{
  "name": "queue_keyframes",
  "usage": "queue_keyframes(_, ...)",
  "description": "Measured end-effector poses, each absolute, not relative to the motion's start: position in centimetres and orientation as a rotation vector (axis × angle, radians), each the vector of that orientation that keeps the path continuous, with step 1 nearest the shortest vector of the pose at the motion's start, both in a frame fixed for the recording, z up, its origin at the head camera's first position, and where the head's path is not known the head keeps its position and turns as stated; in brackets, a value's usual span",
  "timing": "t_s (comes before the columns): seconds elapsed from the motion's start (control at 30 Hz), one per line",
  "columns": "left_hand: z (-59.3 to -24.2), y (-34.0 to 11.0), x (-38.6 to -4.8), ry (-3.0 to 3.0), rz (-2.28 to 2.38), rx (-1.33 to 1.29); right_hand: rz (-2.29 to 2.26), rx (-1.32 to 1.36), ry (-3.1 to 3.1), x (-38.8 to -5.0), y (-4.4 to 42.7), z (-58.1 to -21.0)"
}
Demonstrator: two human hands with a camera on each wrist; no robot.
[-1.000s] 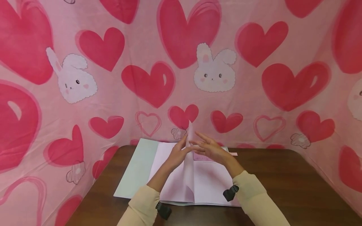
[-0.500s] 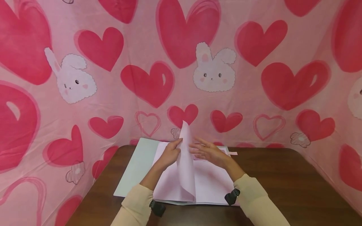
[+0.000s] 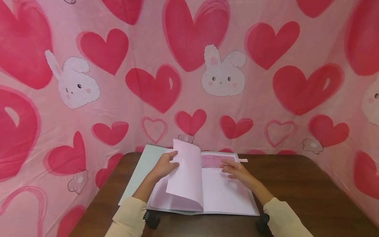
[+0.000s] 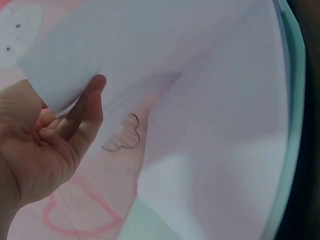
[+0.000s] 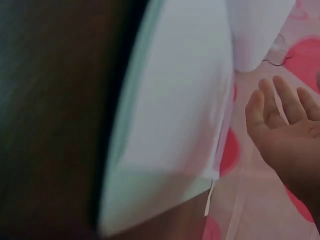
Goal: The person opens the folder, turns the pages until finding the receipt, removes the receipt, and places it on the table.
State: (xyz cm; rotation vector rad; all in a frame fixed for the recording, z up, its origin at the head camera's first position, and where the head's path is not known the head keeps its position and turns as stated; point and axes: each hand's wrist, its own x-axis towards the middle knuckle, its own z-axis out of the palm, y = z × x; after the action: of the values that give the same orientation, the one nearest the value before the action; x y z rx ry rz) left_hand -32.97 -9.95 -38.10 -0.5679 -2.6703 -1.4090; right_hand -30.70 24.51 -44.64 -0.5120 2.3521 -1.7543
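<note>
An open book (image 3: pixel 228 194) with pale pages and a light green cover (image 3: pixel 139 174) lies on the table. My left hand (image 3: pixel 164 165) pinches the outer edge of a raised page (image 3: pixel 186 171), which curves up from the spine and leans left. The left wrist view shows the thumb and fingers of the left hand (image 4: pixel 55 135) on either side of that page's edge. Over the right-hand page hovers my right hand (image 3: pixel 238 171), its fingers loosely spread and holding nothing. Close to its fingertips is a pink printed slip (image 3: pixel 211 161) at the top of that page.
A small pale tab (image 3: pixel 242 160) sticks out past the book's upper right edge. The dark wooden table (image 3: pixel 302 191) extends to the right of the book. A pink cloth (image 3: pixel 189 92) with hearts and rabbits hangs behind and along the sides.
The page has swung left from nearly upright, carried by my left hand. My right hand has drawn away from the page to the right and down, uncovering more of the pink slip.
</note>
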Motion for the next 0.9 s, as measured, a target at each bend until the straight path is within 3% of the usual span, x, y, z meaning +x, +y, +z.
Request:
queue_keyframes(0.27,-39.6,-12.1,-33.1,-2.708,-1.470,-0.483,-1.391,-0.668,2.792,-29.7,26.0,-46.3)
queue_keyframes(0.57,-41.7,-14.0,-33.1,-2.760,-1.523,-0.345,-0.868,-0.378,2.880,-27.9,27.1,-47.1)
queue_keyframes(0.9,-43.4,-15.1,-32.7,-2.805,-1.530,-0.261,-0.754,-0.242,2.888,-27.2,27.6,-47.2)
